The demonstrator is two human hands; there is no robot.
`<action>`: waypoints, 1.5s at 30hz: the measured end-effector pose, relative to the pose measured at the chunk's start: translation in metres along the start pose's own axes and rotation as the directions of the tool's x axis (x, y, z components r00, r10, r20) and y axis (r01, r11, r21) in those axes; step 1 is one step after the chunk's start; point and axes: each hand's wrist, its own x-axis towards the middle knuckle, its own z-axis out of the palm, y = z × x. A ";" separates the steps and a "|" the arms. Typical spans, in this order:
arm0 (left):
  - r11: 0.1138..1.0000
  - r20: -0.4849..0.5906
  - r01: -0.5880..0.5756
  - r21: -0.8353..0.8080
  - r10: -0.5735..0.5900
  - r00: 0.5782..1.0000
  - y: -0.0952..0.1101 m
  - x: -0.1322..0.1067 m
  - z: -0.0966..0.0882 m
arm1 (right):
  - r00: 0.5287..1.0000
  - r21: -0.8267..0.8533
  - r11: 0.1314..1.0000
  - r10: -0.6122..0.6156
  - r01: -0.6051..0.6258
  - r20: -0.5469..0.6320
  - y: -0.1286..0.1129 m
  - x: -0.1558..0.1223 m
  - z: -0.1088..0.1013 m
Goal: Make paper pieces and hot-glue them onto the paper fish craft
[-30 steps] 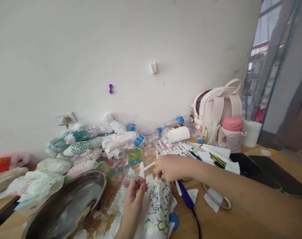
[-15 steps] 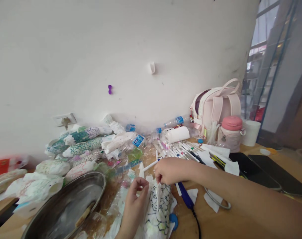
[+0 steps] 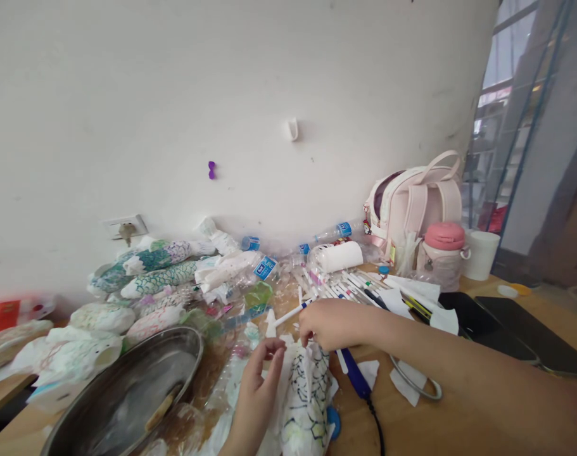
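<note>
A fish-shaped craft (image 3: 307, 415), white with dark-outlined scales, lies lengthwise in front of me at the bottom. My right hand (image 3: 329, 324) is over its far end, fingers pinched on a narrow white paper piece (image 3: 309, 373) that hangs down over the scales. On the left side of the fish is my left hand (image 3: 259, 383), its thumb and forefinger bent together near the white paper edge; what lies between those tips is too small to make out. A blue-handled tool with a black cord (image 3: 355, 373) lies just right of the fish, near a blue bottle cap (image 3: 334, 422).
A metal basin (image 3: 193, 354) with cloudy liquid and a wooden-handled brush (image 3: 162, 408) stands left. Behind it lie several painted fish crafts (image 3: 162, 278). Markers (image 3: 345, 288), plastic bottles (image 3: 265, 267), a pink backpack (image 3: 414, 202), a pink-lidded jar (image 3: 443, 247) and dark tablets (image 3: 530, 329) fill the back and right.
The white paper piece and the fish have shifted slightly right. My left thumb and forefinger tips have come closer together. My right hand stays pinched in nearly the same spot.
</note>
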 end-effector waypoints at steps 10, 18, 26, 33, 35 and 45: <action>0.988 0.161 0.156 0.007 -0.155 0.975 -0.012 0.004 0.005 | 0.846 0.164 0.920 0.393 -0.357 -0.360 -0.073 -0.074 0.013; 0.939 0.210 0.302 -0.164 -0.266 0.941 -0.008 0.006 0.005 | 0.640 0.283 0.660 0.748 -0.696 -0.172 -0.041 -0.077 0.082; 0.903 0.239 0.339 -0.264 -0.280 0.930 -0.007 0.006 0.003 | 0.589 0.421 0.623 0.776 -0.660 -0.226 -0.019 -0.061 0.113; 0.955 0.193 0.265 -0.131 -0.238 0.952 -0.003 0.010 0.002 | 0.535 0.638 0.544 0.811 -0.545 -0.234 -0.020 -0.068 0.128; 0.961 0.200 0.251 -0.117 -0.225 0.954 -0.001 0.011 0.001 | 0.492 0.809 0.456 0.835 -0.371 -0.245 -0.025 -0.068 0.135; 0.990 0.187 0.048 0.135 -0.073 0.980 0.003 0.002 -0.003 | 0.364 0.989 0.021 0.929 0.146 -0.073 -0.029 -0.063 0.136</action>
